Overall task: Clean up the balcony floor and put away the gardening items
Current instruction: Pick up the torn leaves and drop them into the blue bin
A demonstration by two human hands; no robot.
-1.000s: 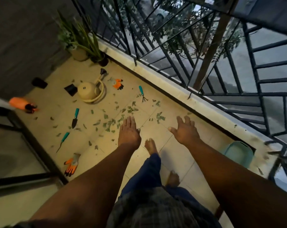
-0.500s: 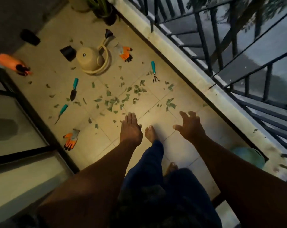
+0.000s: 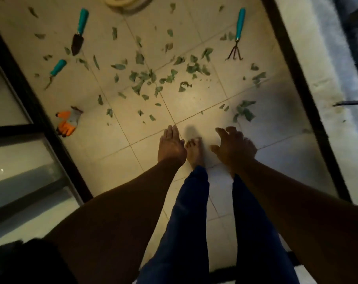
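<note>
Green leaf scraps (image 3: 153, 78) lie scattered over the beige tiled floor (image 3: 116, 140). A teal-handled trowel (image 3: 78, 33) and a smaller teal-handled tool (image 3: 56, 71) lie at the upper left, a teal-handled hand rake (image 3: 237, 35) at the upper right. An orange and grey glove (image 3: 68, 123) lies by the door frame. My left hand (image 3: 171, 146) hangs with fingers straight, holding nothing. My right hand (image 3: 232, 148) hangs beside it with fingers loosely spread, also holding nothing. Both hover above my bare feet.
A dark sliding-door frame (image 3: 40, 128) with glass runs along the left. A dark strip and a pale concrete ledge (image 3: 325, 95) border the right side. The beige edge of a watering can (image 3: 124, 3) shows at the top.
The view has tilted further down and moved forward; the plants, watering can body, second glove and railing have left the frame. Both hands remain outstretched and hold nothing.
</note>
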